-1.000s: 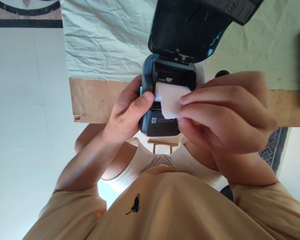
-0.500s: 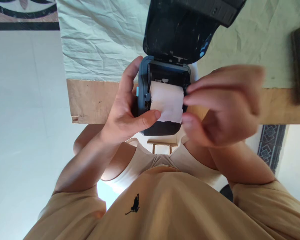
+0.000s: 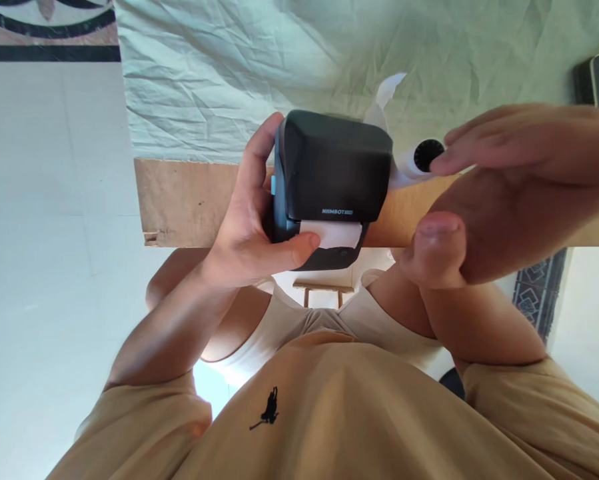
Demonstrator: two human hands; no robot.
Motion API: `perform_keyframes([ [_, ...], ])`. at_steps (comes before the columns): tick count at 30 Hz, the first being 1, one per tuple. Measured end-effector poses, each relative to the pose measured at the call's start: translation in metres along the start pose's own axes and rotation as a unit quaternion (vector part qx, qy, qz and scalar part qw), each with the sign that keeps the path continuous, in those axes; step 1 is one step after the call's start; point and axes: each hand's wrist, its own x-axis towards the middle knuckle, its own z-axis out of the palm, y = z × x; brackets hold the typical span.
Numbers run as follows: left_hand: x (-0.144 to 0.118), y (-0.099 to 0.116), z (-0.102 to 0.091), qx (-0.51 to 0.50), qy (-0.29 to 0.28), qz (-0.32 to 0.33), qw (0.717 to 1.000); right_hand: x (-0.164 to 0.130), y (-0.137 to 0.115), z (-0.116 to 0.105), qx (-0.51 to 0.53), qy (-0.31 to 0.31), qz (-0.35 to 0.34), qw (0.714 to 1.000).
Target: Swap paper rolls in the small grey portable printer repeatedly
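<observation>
At table edge, left hand (image 3: 252, 230) grips boxy matte-black printer (image 3: 332, 177), lid shut.

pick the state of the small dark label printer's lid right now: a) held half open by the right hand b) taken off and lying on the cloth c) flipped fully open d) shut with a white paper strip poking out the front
d: the lid of the small dark label printer sits flat on the body, and a white paper strip sticks out below its front edge, beside the left hand's thumb.
</observation>
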Motion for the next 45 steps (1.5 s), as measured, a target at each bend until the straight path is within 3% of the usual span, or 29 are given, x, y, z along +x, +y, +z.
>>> perform_keyframes([
  [3, -0.001, 0.001, -0.002, -0.015, 0.000, -0.008, 1.000, 0.000, -0.009, 0.009, 0.019, 0.089, -0.114, 0.989],
  [7, -0.001, -0.008, -0.009, -0.034, -0.019, 0.031, 0.999, -0.008, -0.018, 0.014, -0.004, 0.029, -0.112, 0.993],
  [9, -0.001, -0.009, -0.010, -0.017, -0.006, 0.057, 0.998, -0.009, -0.018, 0.013, -0.040, 0.041, -0.150, 0.987],
  [13, -0.001, 0.002, -0.003, 0.008, 0.067, -0.036, 0.997, -0.004, -0.010, 0.011, -0.120, 0.089, -0.206, 0.967],
  [18, -0.002, 0.008, 0.001, -0.007, 0.065, -0.059, 0.996, 0.001, -0.006, 0.012, -0.134, 0.102, -0.174, 0.970],
  [28, -0.002, 0.012, 0.002, -0.016, 0.101, -0.113, 0.988, -0.005, -0.018, 0.010, -0.162, -0.022, -0.074, 0.984],
  [33, -0.006, 0.001, -0.001, -0.032, 0.111, -0.097, 0.989, -0.004, -0.018, 0.006, -0.160, -0.061, -0.062, 0.983],
  [39, -0.004, -0.005, 0.003, -0.058, 0.132, -0.051, 0.988, 0.002, -0.002, -0.001, -0.079, 0.030, -0.071, 0.994],
  [43, -0.001, 0.003, 0.007, -0.055, 0.165, -0.085, 0.981, 0.005, 0.006, -0.018, -0.047, 0.039, 0.054, 0.997],
  [45, -0.001, 0.006, 0.007, -0.053, 0.159, -0.086, 0.982, 0.004, 0.010, -0.024, -0.030, 0.010, 0.060, 0.998],
])
